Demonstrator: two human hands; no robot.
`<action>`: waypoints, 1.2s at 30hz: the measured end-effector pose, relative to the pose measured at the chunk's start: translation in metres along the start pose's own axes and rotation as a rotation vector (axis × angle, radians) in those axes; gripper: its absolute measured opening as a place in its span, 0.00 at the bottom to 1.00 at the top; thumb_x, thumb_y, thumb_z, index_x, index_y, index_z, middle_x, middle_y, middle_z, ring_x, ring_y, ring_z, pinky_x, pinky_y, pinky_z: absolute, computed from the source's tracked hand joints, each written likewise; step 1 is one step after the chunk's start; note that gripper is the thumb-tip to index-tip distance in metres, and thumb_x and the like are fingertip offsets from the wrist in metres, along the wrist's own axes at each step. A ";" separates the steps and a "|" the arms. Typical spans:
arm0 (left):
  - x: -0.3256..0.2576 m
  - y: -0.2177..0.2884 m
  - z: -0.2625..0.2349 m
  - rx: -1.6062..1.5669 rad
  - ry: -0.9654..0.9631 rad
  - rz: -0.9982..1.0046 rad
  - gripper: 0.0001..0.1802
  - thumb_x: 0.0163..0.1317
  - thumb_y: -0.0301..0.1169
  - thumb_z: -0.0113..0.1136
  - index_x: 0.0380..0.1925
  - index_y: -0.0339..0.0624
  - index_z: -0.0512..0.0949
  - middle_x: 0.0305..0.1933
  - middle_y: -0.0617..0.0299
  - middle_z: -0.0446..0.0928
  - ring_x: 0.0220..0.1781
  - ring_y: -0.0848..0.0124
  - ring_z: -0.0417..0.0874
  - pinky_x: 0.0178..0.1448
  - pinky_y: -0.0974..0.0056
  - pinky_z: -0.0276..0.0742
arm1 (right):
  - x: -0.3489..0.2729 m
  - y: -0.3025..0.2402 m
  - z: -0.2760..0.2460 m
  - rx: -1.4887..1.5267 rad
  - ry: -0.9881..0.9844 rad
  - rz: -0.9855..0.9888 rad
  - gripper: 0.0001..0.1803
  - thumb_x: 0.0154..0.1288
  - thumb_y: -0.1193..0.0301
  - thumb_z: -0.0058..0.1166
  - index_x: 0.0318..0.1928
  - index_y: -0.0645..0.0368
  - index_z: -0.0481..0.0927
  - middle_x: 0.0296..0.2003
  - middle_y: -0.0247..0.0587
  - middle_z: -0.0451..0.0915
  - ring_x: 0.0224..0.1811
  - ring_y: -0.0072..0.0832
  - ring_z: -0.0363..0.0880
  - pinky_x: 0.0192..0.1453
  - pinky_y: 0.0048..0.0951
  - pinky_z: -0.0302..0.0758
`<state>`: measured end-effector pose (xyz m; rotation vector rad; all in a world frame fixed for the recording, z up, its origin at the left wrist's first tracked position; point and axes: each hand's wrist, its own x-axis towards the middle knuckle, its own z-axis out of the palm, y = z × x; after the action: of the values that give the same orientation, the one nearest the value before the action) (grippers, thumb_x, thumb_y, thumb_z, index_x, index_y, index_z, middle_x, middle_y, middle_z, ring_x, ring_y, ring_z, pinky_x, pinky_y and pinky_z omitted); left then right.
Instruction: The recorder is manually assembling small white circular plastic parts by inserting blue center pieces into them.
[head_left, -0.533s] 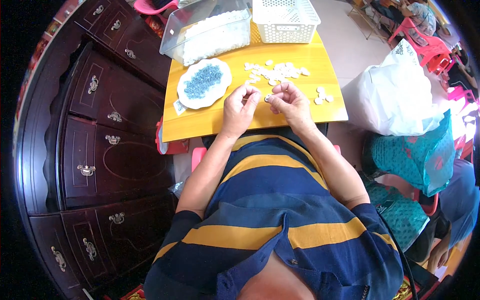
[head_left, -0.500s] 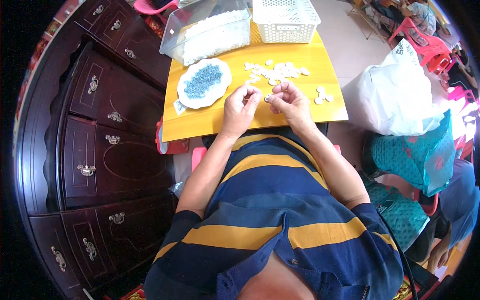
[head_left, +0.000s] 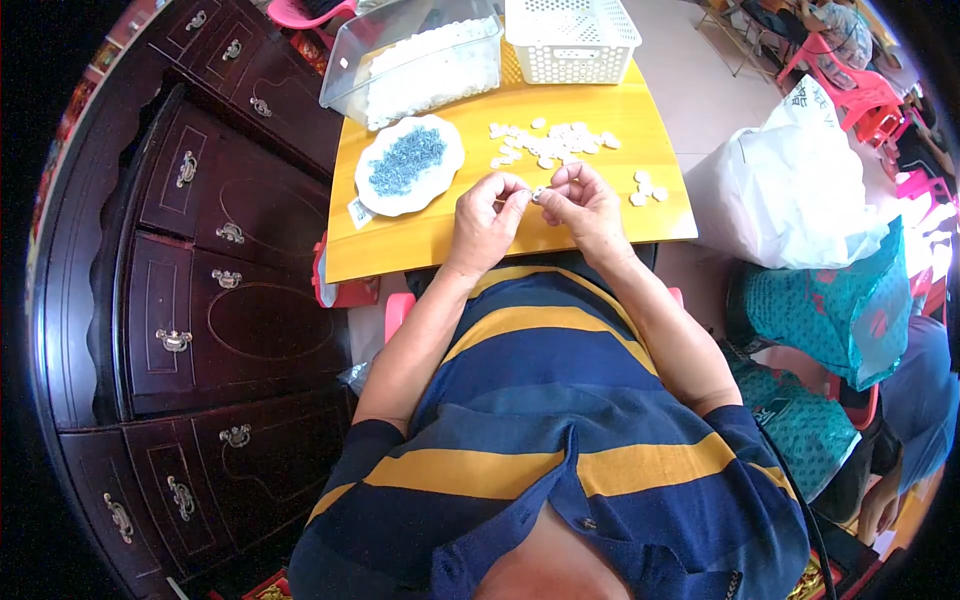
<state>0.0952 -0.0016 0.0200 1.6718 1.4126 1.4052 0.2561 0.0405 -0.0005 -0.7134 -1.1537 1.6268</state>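
My right hand [head_left: 590,213] pinches a small white piece with a dark spot [head_left: 538,195] between thumb and fingertips. My left hand [head_left: 484,222] is closed in a pinch right beside that piece; whatever its fingertips hold is too small to make out. Both hands hover over the near edge of the yellow table [head_left: 400,245]. Left of them stands a white scalloped plate [head_left: 437,190] heaped with tiny blue-grey slender pieces [head_left: 408,162]. Beyond my hands, several small white round pieces [head_left: 570,140] lie scattered, and a smaller group [head_left: 643,185] sits to the right.
At the back of the table are a clear plastic bin [head_left: 345,85] of white pieces and a white perforated basket [head_left: 575,67]. Dark wooden drawers [head_left: 230,250] line the left. A large white sack [head_left: 780,195] and teal bags [head_left: 830,310] stand right. Other people sit farther off.
My left hand has moved slightly right, bringing its fingertips up to the white piece in my right hand. My right hand has stayed nearly still.
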 end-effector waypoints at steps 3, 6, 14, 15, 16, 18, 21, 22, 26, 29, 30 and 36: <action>0.000 -0.004 0.000 -0.008 0.016 0.016 0.03 0.64 0.24 0.59 0.32 0.35 0.78 0.28 0.61 0.79 0.28 0.75 0.78 0.35 0.68 0.76 | -0.001 -0.006 0.004 -0.045 -0.007 -0.024 0.09 0.66 0.80 0.59 0.42 0.58 0.72 0.28 0.29 0.77 0.28 0.15 0.75 0.35 0.17 0.74; 0.000 -0.006 -0.001 -0.021 0.015 0.004 0.03 0.64 0.25 0.59 0.33 0.36 0.78 0.28 0.61 0.78 0.28 0.76 0.77 0.35 0.68 0.76 | 0.000 -0.008 0.005 -0.116 -0.007 -0.032 0.09 0.66 0.79 0.60 0.42 0.58 0.72 0.28 0.28 0.76 0.29 0.13 0.75 0.35 0.15 0.74; 0.001 -0.004 -0.002 -0.020 -0.030 -0.032 0.04 0.64 0.25 0.58 0.33 0.35 0.77 0.28 0.62 0.78 0.29 0.75 0.77 0.35 0.68 0.75 | 0.000 -0.007 0.002 -0.182 -0.035 -0.031 0.10 0.66 0.77 0.61 0.41 0.58 0.71 0.28 0.28 0.76 0.28 0.12 0.74 0.34 0.14 0.74; 0.001 -0.006 -0.001 -0.029 -0.034 -0.029 0.04 0.64 0.25 0.58 0.33 0.35 0.77 0.28 0.61 0.78 0.29 0.74 0.78 0.35 0.68 0.76 | -0.001 -0.007 0.002 -0.191 -0.040 -0.030 0.10 0.66 0.77 0.61 0.41 0.58 0.71 0.28 0.28 0.76 0.28 0.12 0.74 0.34 0.14 0.74; 0.000 -0.008 -0.001 -0.038 -0.038 -0.026 0.04 0.64 0.25 0.58 0.33 0.35 0.77 0.28 0.60 0.78 0.29 0.73 0.78 0.36 0.67 0.76 | -0.001 -0.007 0.003 -0.193 -0.040 -0.031 0.10 0.66 0.77 0.61 0.41 0.58 0.71 0.28 0.28 0.76 0.28 0.12 0.74 0.34 0.14 0.74; 0.000 -0.008 0.001 -0.029 -0.037 -0.029 0.04 0.64 0.25 0.58 0.33 0.35 0.77 0.28 0.60 0.79 0.30 0.73 0.79 0.36 0.67 0.76 | -0.001 -0.005 0.002 -0.181 -0.024 -0.016 0.10 0.66 0.77 0.60 0.40 0.58 0.71 0.27 0.28 0.76 0.28 0.13 0.75 0.34 0.15 0.74; -0.001 -0.007 0.002 -0.023 -0.040 -0.025 0.04 0.64 0.25 0.57 0.33 0.35 0.77 0.29 0.58 0.79 0.31 0.71 0.80 0.37 0.67 0.76 | -0.004 -0.008 0.005 -0.156 -0.014 -0.003 0.11 0.63 0.78 0.61 0.40 0.57 0.70 0.27 0.27 0.75 0.27 0.14 0.73 0.32 0.16 0.71; -0.001 -0.007 0.002 -0.023 -0.045 -0.023 0.04 0.64 0.25 0.57 0.32 0.35 0.77 0.29 0.58 0.79 0.31 0.71 0.80 0.37 0.66 0.77 | -0.005 -0.008 0.005 -0.157 -0.015 -0.003 0.11 0.63 0.78 0.61 0.40 0.57 0.70 0.27 0.27 0.75 0.27 0.14 0.73 0.32 0.16 0.71; 0.000 -0.012 0.002 -0.058 -0.042 -0.030 0.04 0.64 0.25 0.58 0.33 0.35 0.77 0.29 0.60 0.79 0.31 0.73 0.79 0.37 0.67 0.77 | -0.003 -0.005 0.002 -0.103 -0.004 0.029 0.12 0.63 0.78 0.61 0.40 0.58 0.70 0.27 0.28 0.76 0.27 0.14 0.74 0.32 0.16 0.71; 0.005 -0.010 0.002 -0.146 -0.044 -0.051 0.04 0.64 0.25 0.58 0.36 0.35 0.79 0.29 0.62 0.79 0.31 0.76 0.78 0.38 0.68 0.76 | 0.004 -0.008 -0.010 -0.036 0.029 -0.025 0.11 0.64 0.79 0.60 0.43 0.59 0.71 0.28 0.31 0.79 0.27 0.16 0.75 0.33 0.17 0.72; 0.007 -0.012 0.003 -0.181 -0.023 -0.038 0.07 0.66 0.27 0.59 0.41 0.35 0.79 0.31 0.66 0.77 0.33 0.79 0.76 0.38 0.70 0.74 | 0.007 -0.012 -0.015 -0.019 0.069 -0.080 0.11 0.65 0.79 0.58 0.45 0.59 0.72 0.29 0.33 0.81 0.27 0.16 0.76 0.34 0.18 0.73; 0.027 -0.021 0.018 0.144 -0.134 0.035 0.14 0.62 0.28 0.63 0.47 0.36 0.80 0.32 0.65 0.78 0.32 0.77 0.77 0.38 0.70 0.75 | 0.022 -0.028 -0.056 0.079 0.339 -0.143 0.14 0.67 0.75 0.59 0.52 0.62 0.76 0.36 0.35 0.82 0.31 0.17 0.77 0.37 0.19 0.76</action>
<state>0.1015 0.0335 0.0058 1.8529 1.4437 1.2098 0.3074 0.0831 0.0063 -0.8012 -0.8699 1.3615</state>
